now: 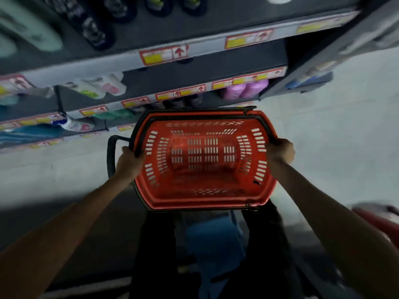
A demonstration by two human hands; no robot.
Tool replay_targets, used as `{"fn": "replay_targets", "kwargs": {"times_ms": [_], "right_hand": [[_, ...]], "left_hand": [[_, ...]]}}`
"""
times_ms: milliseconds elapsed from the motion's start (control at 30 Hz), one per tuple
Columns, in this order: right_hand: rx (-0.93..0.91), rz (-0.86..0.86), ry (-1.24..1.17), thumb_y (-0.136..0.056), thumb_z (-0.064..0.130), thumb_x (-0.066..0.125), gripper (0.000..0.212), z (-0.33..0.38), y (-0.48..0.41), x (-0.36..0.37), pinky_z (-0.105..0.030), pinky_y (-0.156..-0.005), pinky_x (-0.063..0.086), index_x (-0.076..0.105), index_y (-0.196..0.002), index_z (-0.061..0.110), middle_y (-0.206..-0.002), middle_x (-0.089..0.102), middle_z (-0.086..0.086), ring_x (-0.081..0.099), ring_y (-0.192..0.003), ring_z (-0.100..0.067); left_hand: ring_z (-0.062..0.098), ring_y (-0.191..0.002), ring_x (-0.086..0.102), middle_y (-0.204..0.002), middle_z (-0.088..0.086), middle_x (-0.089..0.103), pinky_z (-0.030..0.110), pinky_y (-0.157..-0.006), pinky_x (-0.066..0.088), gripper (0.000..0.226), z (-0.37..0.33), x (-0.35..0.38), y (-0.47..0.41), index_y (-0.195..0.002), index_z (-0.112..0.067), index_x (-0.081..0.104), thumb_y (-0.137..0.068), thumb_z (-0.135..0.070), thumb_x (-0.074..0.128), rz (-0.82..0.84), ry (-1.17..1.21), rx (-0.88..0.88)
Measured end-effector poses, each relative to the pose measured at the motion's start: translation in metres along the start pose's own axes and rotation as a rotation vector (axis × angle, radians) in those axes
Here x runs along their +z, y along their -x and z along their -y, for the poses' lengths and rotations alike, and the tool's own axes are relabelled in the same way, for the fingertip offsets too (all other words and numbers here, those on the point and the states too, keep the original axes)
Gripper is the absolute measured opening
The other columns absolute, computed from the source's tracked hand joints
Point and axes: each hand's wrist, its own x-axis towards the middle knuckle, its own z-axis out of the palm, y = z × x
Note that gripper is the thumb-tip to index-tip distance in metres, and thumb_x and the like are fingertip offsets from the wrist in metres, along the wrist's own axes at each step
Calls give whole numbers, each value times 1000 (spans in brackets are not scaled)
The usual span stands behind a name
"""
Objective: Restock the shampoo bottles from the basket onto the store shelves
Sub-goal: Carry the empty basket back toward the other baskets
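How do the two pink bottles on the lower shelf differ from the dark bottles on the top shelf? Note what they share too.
Colour: the pink bottles are bright pink, the dark bottles navy-black with pale patterned labels. Place: the pink bottles stand low on the right, the dark bottles high on the left. Shape: the pink bottles look squat and rounded, the dark bottles taller and slimmer. Both stand on the grey shelves.
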Motion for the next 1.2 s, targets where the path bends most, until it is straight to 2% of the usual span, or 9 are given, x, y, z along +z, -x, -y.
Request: {"fn": "replay_targets", "kwargs": {"times_ms": [100,200,333,467,533,633,733,933,1200], "right_hand": [[64,-38,-47,-90,26,65,23,-15,22,-79,-22,-65,46,76,-103,11,-90,75,-11,72,-79,-29],[121,-72,-130,-90,28,68,15,-38,45,-155,-18,-50,45,74,-94,16,-75,70,-1,66,-58,-13],[238,-169,-272,-85,37,72,24,-84,61,-242,-38,-67,65,76,-98,17,-77,76,0,73,-62,-18],[351,-251,-423,-80,35,71,20,-143,70,-311,-41,-66,65,76,-89,18,-70,76,0,75,-60,-17],[395,-316,-456,-85,29,69,18,-166,72,-349,-30,-58,61,76,-92,14,-68,72,2,71,-59,-14],[465,-374,-504,-87,24,70,14,-204,64,-403,-17,-44,41,77,-91,13,-64,64,7,61,-54,-5],[541,-442,-515,-81,25,72,19,-245,44,-455,-22,-56,46,79,-94,13,-68,68,2,62,-57,-12],[608,-543,-551,-78,24,76,20,-302,-2,-549,-32,-68,49,78,-89,8,-73,67,-10,63,-67,-28],[677,-635,-670,-71,23,72,10,-327,-75,-641,-32,-66,58,76,-77,16,-69,72,-5,68,-61,-21]], "left_hand": [[13,-63,53,-84,2,53,29,-51,40,61,-45,-17,33,-136,3,34,-104,-45,55,77,-93,100],[9,-70,59,-96,4,65,25,-55,44,58,-96,-24,53,-143,-6,39,-102,-43,58,153,-187,268],[31,-93,71,-116,11,72,40,-80,59,47,-192,-3,93,-132,-14,60,-96,-43,67,217,-322,504],[39,-110,67,-126,14,67,45,-91,54,67,-293,47,144,-137,-4,53,-89,-47,71,272,-419,602],[37,-110,67,-128,17,67,43,-90,55,76,-338,83,154,-139,-6,50,-85,-55,72,314,-468,665],[36,-109,67,-124,17,68,41,-91,54,58,-413,129,221,-133,-4,56,-93,-41,73,344,-542,784],[36,-102,69,-111,17,71,38,-84,53,39,-477,181,278,-118,1,65,-96,-32,70,398,-633,830],[35,-103,69,-112,15,70,33,-78,48,40,-585,274,363,-112,1,67,-93,-34,73,393,-735,978],[27,-77,62,-91,11,67,31,-67,45,26,-712,363,433,-90,-8,65,-89,-33,73,420,-776,1105]]}}
